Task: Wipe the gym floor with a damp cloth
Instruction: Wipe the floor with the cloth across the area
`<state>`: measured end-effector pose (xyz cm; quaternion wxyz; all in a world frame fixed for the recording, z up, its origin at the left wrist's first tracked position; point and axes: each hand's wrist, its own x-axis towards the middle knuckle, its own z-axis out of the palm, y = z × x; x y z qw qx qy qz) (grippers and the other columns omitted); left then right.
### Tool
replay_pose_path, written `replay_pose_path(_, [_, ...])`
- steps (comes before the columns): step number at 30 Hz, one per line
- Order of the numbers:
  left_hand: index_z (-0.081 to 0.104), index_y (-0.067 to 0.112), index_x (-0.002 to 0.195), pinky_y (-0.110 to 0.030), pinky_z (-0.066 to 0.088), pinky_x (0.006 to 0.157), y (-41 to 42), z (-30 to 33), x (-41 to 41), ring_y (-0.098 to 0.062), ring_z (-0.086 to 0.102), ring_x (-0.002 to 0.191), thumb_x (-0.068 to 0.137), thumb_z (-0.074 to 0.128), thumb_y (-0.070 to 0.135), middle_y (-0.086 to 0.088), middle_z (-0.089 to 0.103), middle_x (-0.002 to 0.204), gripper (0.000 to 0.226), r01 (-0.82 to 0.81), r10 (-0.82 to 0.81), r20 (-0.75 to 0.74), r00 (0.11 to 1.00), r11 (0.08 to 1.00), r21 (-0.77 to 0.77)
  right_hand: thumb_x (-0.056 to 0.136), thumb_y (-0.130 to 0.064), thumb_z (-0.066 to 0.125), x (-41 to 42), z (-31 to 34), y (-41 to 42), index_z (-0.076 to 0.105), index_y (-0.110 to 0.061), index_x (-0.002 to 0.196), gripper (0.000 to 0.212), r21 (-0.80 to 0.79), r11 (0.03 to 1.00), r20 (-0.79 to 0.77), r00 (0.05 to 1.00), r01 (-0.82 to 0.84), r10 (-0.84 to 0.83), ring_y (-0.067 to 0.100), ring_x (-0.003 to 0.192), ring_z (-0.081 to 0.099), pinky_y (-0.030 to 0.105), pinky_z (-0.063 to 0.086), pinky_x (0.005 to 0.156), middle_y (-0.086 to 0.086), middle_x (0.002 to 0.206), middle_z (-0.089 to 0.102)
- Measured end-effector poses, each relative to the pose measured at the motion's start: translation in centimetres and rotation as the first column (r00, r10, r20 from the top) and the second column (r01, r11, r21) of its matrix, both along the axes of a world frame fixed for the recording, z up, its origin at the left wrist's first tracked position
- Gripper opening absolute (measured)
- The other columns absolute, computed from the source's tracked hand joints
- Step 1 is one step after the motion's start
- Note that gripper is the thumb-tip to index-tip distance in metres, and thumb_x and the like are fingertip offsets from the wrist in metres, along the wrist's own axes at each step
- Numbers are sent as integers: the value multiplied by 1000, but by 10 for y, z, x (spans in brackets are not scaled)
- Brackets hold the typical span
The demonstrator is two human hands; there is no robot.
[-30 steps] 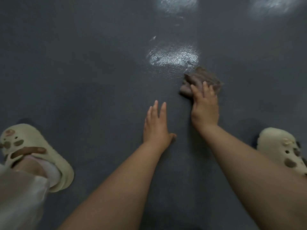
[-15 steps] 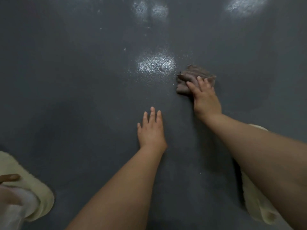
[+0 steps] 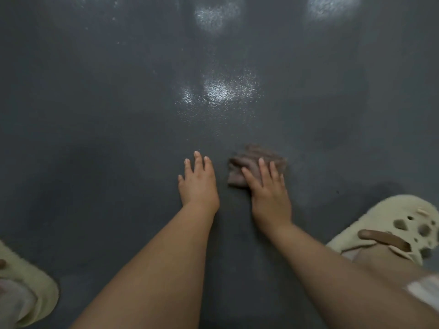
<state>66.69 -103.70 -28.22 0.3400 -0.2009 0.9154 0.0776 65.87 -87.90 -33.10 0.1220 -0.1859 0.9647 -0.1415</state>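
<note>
The brown cloth [image 3: 256, 166] is pressed onto the dark grey floor [image 3: 118, 115] by the flat, straight-fingered right hand [image 3: 268, 193], while the left hand [image 3: 198, 186] is laid open just beside it.

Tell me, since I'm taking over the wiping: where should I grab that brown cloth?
Probably the bunched far edge of the cloth, coming from above: it lies crumpled on the floor, and the right hand presses its near part flat.

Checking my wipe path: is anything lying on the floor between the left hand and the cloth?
No. In the head view only a narrow strip of bare dark floor separates the left hand from the cloth under the right hand.
</note>
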Motion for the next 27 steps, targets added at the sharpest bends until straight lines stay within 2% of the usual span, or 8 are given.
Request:
replay_pose_path(2, [-2,14,151,-41,21,115,0,2,0,-28,-2,147,74,81,24,-4,-12,159,114,0,0,22,1000,1000,11,87,-14,46,-44,-1,6,55,-20,132,47,11,1000,-61,998,8,-7,49,126,43,58,35,101,23,141,45])
replay_pose_path(7, [-3,14,151,-41,22,116,1,6,-2,-27,-3,147,68,85,29,-3,-13,159,122,-12,11,40,999,1000,19,99,-26,40,-113,11,31,30,-29,148,49,95,983,-12,988,155,-154,34,144,14,40,13,117,14,157,16])
replay_pose_path(12, [-2,14,151,-42,23,116,3,6,0,-28,-3,147,67,85,30,-3,-12,159,123,0,0,44,999,1000,5,88,-20,42,-34,-2,20,60,-10,125,43,-76,948,-98,944,309,-316,48,123,46,52,38,103,26,135,49])
replay_pose_path(16, [0,14,151,-42,20,117,4,4,-3,-28,-2,147,67,85,30,-4,-11,159,121,7,-7,43,999,1000,-7,80,-12,41,42,-3,14,67,-10,109,38,-155,966,-87,971,207,-222,43,114,56,56,44,93,21,124,60])
replay_pose_path(20, [2,12,151,-44,16,117,6,7,-5,-31,1,146,66,86,30,-7,-7,159,120,22,-20,48,999,999,-40,83,-11,39,34,18,18,67,-7,107,37,-334,898,73,957,287,-280,38,110,59,33,40,99,17,118,63])
replay_pose_path(23, [-2,9,151,-45,9,117,11,12,-9,-32,-1,146,73,81,28,-10,-10,159,115,18,-12,97,995,998,-57,88,-8,39,9,47,22,58,-5,118,36,-470,702,300,845,535,-443,34,99,60,25,41,89,17,115,62])
replay_pose_path(25, [3,9,151,-45,6,118,20,14,-12,-29,-2,147,84,71,25,-11,-8,159,97,2,1,53,999,998,-57,96,-5,37,-8,62,26,53,-7,119,28,-489,396,553,627,777,-549,24,84,59,14,45,78,15,112,61])
replay_pose_path(27, [20,10,149,-39,8,117,38,16,-17,-26,6,146,88,64,27,-10,6,159,77,-6,14,-130,991,998,61,98,-2,37,-23,72,31,51,-14,112,23,-430,29,792,393,902,-468,20,99,57,19,44,93,15,122,58])
